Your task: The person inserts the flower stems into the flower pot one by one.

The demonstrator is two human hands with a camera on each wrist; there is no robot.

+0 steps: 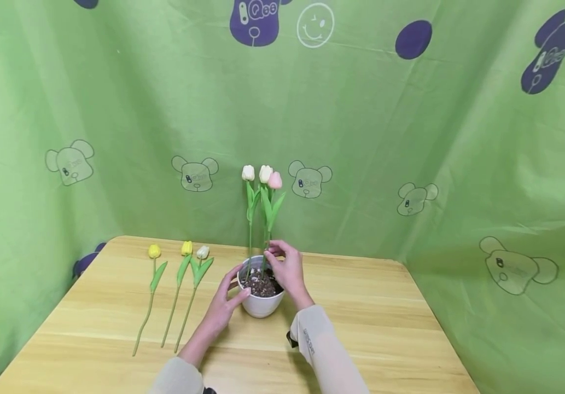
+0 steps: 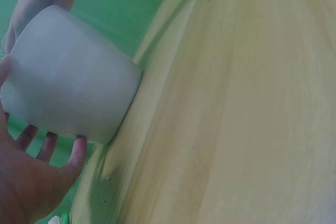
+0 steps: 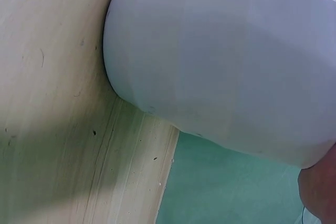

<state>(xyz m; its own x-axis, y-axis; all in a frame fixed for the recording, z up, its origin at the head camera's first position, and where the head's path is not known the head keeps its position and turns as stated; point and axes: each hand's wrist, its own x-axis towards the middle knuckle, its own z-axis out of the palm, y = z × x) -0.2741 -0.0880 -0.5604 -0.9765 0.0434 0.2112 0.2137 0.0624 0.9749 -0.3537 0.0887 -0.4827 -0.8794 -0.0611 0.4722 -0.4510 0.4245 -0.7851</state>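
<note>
A white flower pot (image 1: 260, 306) with dark soil (image 1: 258, 284) stands upright on the table. My left hand (image 1: 224, 301) holds its left side, thumb near the front rim and fingers around the wall. My right hand (image 1: 287, 268) pinches a tulip stem over the pot, below a pink tulip (image 1: 274, 180) and a white tulip (image 1: 265, 174); their stems overlap, so which one is pinched is hard to tell. Another white tulip (image 1: 248, 173) rises from the soil at the left. In the right wrist view the pot wall (image 3: 210, 61) fills most of the picture, hiding the fingertips.
Left of the pot, a yellow tulip (image 1: 154, 251), a second yellow tulip (image 1: 186, 248) and a white tulip (image 1: 203, 252) lie on the wooden table (image 1: 361, 312). A green patterned curtain (image 1: 351, 109) hangs behind the table and at both sides.
</note>
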